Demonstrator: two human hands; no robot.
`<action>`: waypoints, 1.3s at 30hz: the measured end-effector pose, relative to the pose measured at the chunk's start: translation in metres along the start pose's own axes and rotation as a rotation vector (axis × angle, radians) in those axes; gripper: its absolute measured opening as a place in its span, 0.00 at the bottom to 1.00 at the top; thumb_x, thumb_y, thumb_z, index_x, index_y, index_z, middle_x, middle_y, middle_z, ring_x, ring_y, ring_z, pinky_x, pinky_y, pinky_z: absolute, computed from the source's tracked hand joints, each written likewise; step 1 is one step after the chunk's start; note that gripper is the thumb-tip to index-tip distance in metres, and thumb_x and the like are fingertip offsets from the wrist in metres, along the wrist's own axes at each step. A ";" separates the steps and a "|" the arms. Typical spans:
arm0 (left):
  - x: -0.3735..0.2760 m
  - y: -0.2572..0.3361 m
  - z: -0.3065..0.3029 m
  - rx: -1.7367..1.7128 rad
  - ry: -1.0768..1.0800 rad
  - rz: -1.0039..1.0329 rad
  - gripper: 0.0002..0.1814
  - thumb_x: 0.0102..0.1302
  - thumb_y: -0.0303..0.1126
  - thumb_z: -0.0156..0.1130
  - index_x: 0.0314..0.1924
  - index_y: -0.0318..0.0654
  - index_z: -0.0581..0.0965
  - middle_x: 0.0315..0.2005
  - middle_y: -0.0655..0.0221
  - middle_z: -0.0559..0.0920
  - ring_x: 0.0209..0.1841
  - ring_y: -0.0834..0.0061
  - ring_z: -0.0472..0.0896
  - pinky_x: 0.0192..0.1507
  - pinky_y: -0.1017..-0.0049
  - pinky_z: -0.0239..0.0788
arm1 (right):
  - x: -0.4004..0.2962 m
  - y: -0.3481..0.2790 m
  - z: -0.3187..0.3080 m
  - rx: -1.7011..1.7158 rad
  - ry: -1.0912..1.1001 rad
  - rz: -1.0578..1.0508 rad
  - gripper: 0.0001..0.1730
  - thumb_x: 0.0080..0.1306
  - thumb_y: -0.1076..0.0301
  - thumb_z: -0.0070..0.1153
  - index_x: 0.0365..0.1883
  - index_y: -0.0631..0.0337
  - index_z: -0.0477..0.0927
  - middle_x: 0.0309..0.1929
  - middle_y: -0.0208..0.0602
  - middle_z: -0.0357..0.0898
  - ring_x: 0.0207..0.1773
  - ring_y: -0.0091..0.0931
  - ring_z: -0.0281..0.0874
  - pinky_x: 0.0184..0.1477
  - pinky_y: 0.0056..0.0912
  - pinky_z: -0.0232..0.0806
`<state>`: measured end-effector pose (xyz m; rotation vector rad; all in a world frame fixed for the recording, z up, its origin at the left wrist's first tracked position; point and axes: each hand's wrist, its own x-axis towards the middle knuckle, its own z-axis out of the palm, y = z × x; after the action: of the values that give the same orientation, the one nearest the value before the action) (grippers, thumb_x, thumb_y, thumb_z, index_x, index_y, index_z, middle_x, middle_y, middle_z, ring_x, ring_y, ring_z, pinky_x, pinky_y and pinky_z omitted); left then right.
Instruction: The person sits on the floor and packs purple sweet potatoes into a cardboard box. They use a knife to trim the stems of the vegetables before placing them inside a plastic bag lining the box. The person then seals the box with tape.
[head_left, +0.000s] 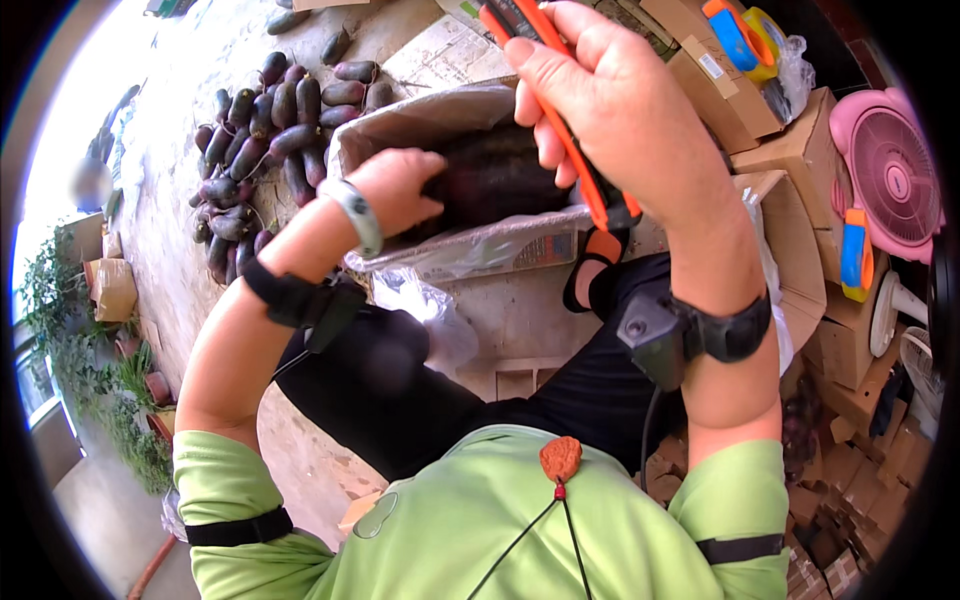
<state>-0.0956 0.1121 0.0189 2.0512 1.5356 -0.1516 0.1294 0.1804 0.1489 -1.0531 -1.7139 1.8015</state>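
Note:
An open cardboard box (480, 259) with a plastic liner stands before me, holding dark purple, elongated vegetables (495, 176) in its shaded inside. My left hand (397, 187), below a pale bangle, reaches over the box's left part with the fingers curved at the vegetables; whether it grips one cannot be told. Above the box's right side, my right hand (592, 97) is closed around an orange-and-black hand tool (574, 142), whose top end runs out of the picture. A pile of similar dark purple vegetables (255, 150) with thin roots lies on the floor left of the box.
Cardboard boxes (799, 150) are stacked at the right, with a blue-and-orange tape dispenser (739, 41) at the upper right. A pink fan (892, 176) stands beside them. Between my legs lies a clear plastic bag (435, 319). Potted plants (146, 382) line the left side.

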 end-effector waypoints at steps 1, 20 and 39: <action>-0.013 0.006 -0.013 -0.054 0.192 0.076 0.23 0.53 0.35 0.67 0.49 0.33 0.77 0.41 0.51 0.81 0.46 0.52 0.78 0.52 0.63 0.70 | -0.002 -0.004 0.002 -0.003 -0.004 0.014 0.12 0.72 0.64 0.45 0.48 0.62 0.71 0.24 0.27 0.71 0.19 0.17 0.70 0.19 0.21 0.64; -0.295 -0.091 0.231 -1.444 0.905 -0.906 0.16 0.65 0.30 0.62 0.51 0.33 0.76 0.43 0.68 0.82 0.37 0.80 0.80 0.35 0.80 0.72 | 0.034 0.035 0.025 -0.156 0.013 -0.039 0.17 0.72 0.56 0.48 0.51 0.58 0.72 0.24 0.24 0.73 0.19 0.12 0.69 0.17 0.16 0.64; -0.296 -0.016 0.340 -1.674 0.642 -1.171 0.24 0.63 0.37 0.62 0.56 0.35 0.73 0.42 0.65 0.81 0.39 0.72 0.82 0.32 0.75 0.71 | 0.031 0.036 0.010 0.105 0.094 0.043 0.16 0.72 0.59 0.48 0.54 0.56 0.71 0.26 0.25 0.70 0.19 0.15 0.67 0.18 0.19 0.63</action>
<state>-0.1281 -0.3057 -0.1483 -0.2128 1.8419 1.0527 0.1088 0.1925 0.1062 -1.1190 -1.5356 1.8175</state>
